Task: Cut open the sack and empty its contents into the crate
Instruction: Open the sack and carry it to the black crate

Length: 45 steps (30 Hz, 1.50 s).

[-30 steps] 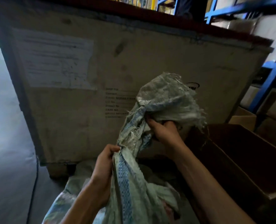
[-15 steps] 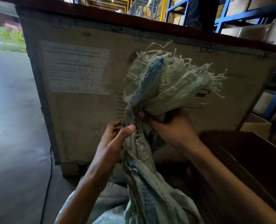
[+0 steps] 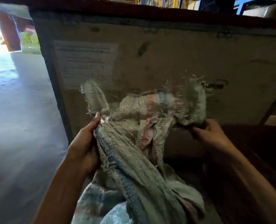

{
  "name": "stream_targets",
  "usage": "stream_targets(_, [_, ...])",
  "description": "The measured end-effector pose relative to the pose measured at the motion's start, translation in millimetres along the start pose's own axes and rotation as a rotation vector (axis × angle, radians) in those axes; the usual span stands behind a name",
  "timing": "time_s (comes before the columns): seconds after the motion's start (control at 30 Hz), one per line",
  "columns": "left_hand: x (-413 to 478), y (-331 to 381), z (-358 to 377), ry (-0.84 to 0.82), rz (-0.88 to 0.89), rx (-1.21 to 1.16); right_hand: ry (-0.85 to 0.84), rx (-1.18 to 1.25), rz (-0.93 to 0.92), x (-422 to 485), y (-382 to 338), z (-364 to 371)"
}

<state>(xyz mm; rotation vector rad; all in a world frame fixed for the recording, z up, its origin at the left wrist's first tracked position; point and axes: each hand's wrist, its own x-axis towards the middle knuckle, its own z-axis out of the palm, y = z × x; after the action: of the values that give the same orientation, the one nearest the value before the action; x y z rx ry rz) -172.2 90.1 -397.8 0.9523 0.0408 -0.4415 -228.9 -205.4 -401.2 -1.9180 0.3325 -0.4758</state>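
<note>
A worn, whitish woven sack [image 3: 134, 151] with a blue stripe and frayed top edges hangs between my hands. My left hand [image 3: 85, 143] grips its left edge. My right hand [image 3: 208, 133] grips the frayed right edge, and the mouth is stretched wide between them. Faded pink and blue print shows inside the fold. The sack's lower part droops to the bottom of the view. Behind it stands a large wooden crate [image 3: 174, 59] with a dark red top rim and a paper label [image 3: 85, 63]. The sack's contents are not visible.
A dark brown open box [image 3: 255, 151] sits at the right, under my right forearm. Grey concrete floor [image 3: 20, 126] stretches to the left toward a bright doorway. Blue racking [image 3: 247, 2] rises behind the crate.
My hands have moved apart. The bunched sack top, held close together before, is now pulled wide, with my left hand closed on the left edge and my right hand shifted right.
</note>
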Motion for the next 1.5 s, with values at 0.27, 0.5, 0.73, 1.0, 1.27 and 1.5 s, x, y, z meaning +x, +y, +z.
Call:
stream_targets(0.27, [7.2, -12.9, -1.6, -0.052, 0.104, -0.058, -0.023, 0.104, -0.05, -38.0, -22.8, 33.8])
stream_targets(0.5, [9.1, -39.7, 25.5, -0.307, 0.232, -0.087, -0.129, 0.312, 0.051, -39.1, -16.2, 53.4])
stream_targets(0.73, [25.5, -62.6, 31.3, -0.001, -0.058, 0.282, -0.318, 0.698, 0.326, -33.8, -15.8, 44.9])
stream_targets(1.0, [44.9, -53.6, 13.1, 0.074, -0.084, -0.069, 0.222, 0.389, 0.26, -1.4, 6.2, 10.5])
stream_targets(1.27, [44.3, -44.0, -7.1, 0.061, 0.053, 0.162, -0.247, 1.014, 0.452, -7.1, 29.0, -23.0])
stream_targets(1.5, [41.1, -49.2, -3.9, -0.057, 0.021, 0.425, -0.384, 1.014, 0.471, -12.4, 26.6, 6.6])
